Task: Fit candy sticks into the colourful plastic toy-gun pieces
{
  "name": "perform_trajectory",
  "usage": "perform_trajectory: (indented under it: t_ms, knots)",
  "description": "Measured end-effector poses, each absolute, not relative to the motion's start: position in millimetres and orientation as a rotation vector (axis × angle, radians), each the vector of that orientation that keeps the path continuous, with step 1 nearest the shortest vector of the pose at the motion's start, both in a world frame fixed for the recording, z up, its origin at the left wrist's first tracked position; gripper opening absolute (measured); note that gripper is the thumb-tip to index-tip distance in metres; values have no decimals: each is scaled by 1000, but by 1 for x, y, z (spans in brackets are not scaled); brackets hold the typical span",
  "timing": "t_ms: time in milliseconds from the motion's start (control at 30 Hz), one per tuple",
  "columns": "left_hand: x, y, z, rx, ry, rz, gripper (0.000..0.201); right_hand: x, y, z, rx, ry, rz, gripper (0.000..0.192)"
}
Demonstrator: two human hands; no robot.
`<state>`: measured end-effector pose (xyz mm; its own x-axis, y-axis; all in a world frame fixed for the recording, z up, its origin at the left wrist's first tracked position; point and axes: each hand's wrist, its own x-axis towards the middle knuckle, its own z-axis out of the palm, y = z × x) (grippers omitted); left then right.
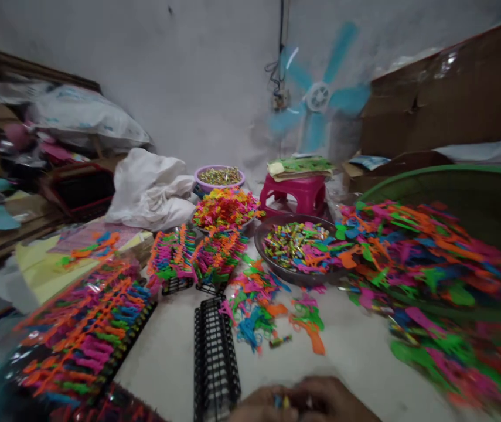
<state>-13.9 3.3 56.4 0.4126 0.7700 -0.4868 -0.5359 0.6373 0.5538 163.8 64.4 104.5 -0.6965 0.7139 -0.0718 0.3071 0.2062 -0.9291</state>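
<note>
At the near edge of the white table, the left hand [256, 405] and the right hand [337, 400] come together, cut off by the bottom of the view. Both have their fingers curled inward, with a small yellow-and-blue piece [282, 402] showing between them; blur hides the grip, so I cannot tell which hand has hold of it or how tightly. Just left of the hands lies a long black rack [217, 357], its slots bare. Farther left, a rack packed with colourful plastic pieces [96, 346] slants away along the table edge. At the near right, loose plastic toys [465, 363] spread in a blurred heap. A bit beyond the hands, a small shiny tube [280, 340] lies alone, near a scattered pile of green, pink, blue and orange parts [256, 299]. Behind that pile sits a dark bowl [272, 271] holding small shiny tubes and some coloured parts. To its right, a big green basket [443, 169] is heaped with more toys. Left of the bowl stand two filled racks [195, 255], with a mound of orange and yellow pieces [226, 206] behind. Farther off are a purple basin [219, 187], a white sack [149, 190], a pink stool [294, 193] and, against the grey wall [188, 76], a blue fan [319, 97].
</note>
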Motion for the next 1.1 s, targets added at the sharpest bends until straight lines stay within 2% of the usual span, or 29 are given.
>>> perform_trajectory:
  t_ms: [67, 200, 367, 567, 733, 867, 1033, 1100]
  knots:
    - [-10, -2, 67, 304, 822, 771, 34, 168, 79, 96, -1115, -1970, 1349, 20]
    - [-4, -3, 75, 184, 907, 796, 30, 179, 118, 61, -1586, -1692, 803, 30]
    - [-5, 3, 70, 14, 908, 908, 25, 170, 138, 37, -1732, -1856, 393, 35]
    - [-8, 4, 67, -36, 881, 926, 31, 165, 123, 42, -1648, -1828, 675, 23]
    - [-6, 5, 67, 12, 862, 957, 40, 176, 87, 54, -1507, -2029, 333, 22]
    - [-5, 6, 69, 55, 891, 937, 46, 183, 69, 57, -1374, -2340, 506, 27]
    - [1, 3, 66, 213, 999, 975, 39, 181, 71, 52, -1682, -2095, 595, 24]
    - [4, 2, 65, 288, 1070, 1014, 39, 175, 71, 52, -1705, -2010, 720, 26]
